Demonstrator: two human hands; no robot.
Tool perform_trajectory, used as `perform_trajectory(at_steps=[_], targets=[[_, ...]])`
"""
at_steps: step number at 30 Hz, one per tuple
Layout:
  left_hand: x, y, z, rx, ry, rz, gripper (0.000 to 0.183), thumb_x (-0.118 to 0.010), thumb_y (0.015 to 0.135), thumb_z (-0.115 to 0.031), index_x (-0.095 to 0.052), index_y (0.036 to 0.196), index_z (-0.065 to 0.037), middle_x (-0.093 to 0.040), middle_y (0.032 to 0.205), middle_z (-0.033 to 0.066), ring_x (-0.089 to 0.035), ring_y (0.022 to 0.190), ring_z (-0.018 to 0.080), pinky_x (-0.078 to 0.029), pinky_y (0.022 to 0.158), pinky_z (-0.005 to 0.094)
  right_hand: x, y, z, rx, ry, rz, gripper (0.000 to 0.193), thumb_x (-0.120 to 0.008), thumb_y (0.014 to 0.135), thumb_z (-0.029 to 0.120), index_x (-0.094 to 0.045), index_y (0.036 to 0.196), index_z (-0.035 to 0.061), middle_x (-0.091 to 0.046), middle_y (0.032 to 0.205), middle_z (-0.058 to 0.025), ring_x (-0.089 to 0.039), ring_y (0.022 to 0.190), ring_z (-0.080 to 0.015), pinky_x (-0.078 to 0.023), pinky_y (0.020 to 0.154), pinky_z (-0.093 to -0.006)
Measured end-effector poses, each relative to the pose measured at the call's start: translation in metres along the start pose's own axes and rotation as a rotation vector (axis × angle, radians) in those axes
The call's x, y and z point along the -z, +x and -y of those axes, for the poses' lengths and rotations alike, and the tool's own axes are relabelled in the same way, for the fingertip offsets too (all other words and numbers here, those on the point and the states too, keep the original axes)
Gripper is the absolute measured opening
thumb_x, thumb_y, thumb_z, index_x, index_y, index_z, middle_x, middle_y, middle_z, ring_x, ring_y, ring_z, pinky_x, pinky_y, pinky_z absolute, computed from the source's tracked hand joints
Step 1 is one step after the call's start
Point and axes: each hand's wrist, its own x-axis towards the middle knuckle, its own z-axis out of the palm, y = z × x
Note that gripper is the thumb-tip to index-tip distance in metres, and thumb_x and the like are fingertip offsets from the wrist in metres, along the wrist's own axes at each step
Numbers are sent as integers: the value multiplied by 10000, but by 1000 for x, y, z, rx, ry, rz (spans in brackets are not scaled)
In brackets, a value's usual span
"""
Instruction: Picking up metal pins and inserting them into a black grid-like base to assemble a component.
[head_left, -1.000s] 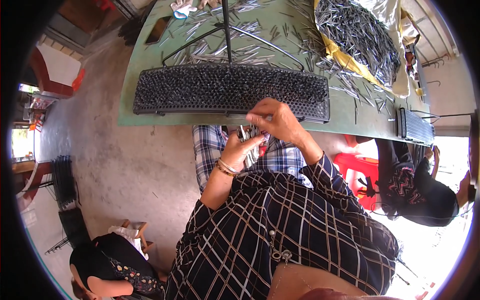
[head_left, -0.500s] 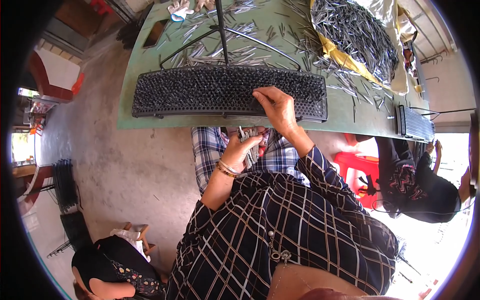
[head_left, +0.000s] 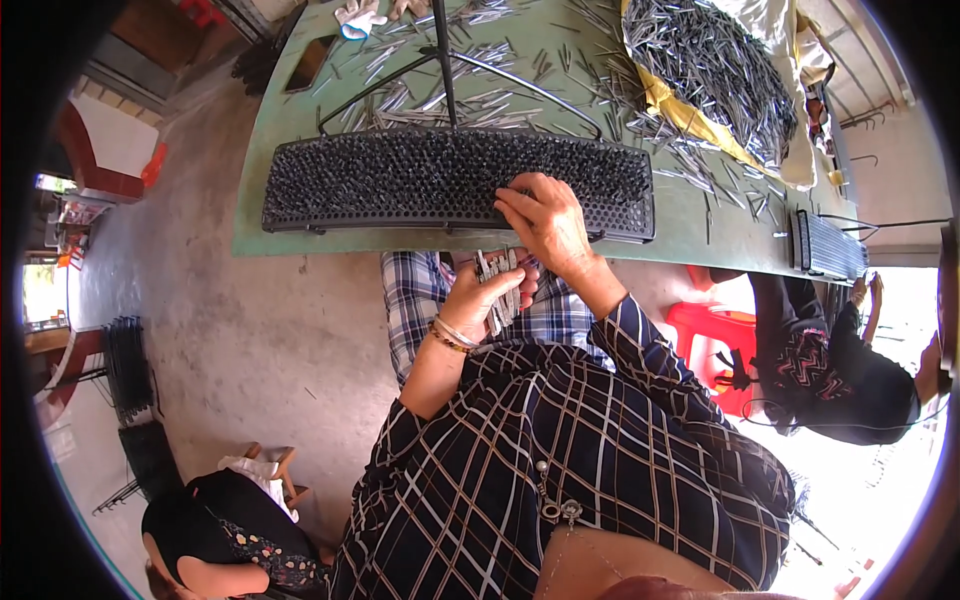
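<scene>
**Pins into rack**

L hand grips bundle of metal pins at 6 o'clock of rack. R hand fingers pinched on rack top, w/ pin probably. Pins look light, stiff, slippery; hold mid-shaft

The right hand rests fingers-down on a long black rack packed with metal pins, at the near edge of the green desk. The left hand grips a bundle of pins just below the desk edge. More loose pins lie heaped on the far right.
</scene>
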Motion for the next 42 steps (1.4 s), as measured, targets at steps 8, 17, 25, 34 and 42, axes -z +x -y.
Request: perform_trajectory(at_steps=[8,17,25,34,42], targets=[[-3,-2,-3,-19,40,38,337,-594,847,-66,-509,1164,9,-638,931,123,-634,762,170,-535,620,280,1,0,2,16,-42,23,127,-689,735,132,-667,834,55,-589,852,-52,-570,756,-232,-436,672,-340],[-3,-3,-3,-61,19,61,363,-606,849,-80,-493,1181,13,-639,936,136,-635,765,169,-533,614,276,7,5,4,-28,-47,21,138,-694,756,157,-670,812,33,-591,812,-70,-580,714,-228,-453,633,-340],[-3,2,-5,-69,86,89,361,-608,852,-90,-497,1182,4,-642,952,129,-636,787,168,-534,609,273,28,-15,11,-682,782,462,248,-654,848,229,-688,834,-16,-617,615,-52,-562,534,-96,-427,475,-269],[1,4,4,-24,14,17,246,-587,856,-77,-553,1088,-5,-648,955,125,-644,797,173,-544,627,284,28,-14,2,-793,644,282,231,-648,858,211,-683,903,-13,-633,688,-26,-530,570,-56,-439,509,-214],[-4,2,1,-5,31,-33,228,-574,867,-97,-556,1080,-17,-653,937,125,-644,781,171,-544,618,288,12,3,1,-521,491,-114,223,-683,826,204,-679,906,-4,-654,687,-61,-543,552,-72,-447,500,-238]])
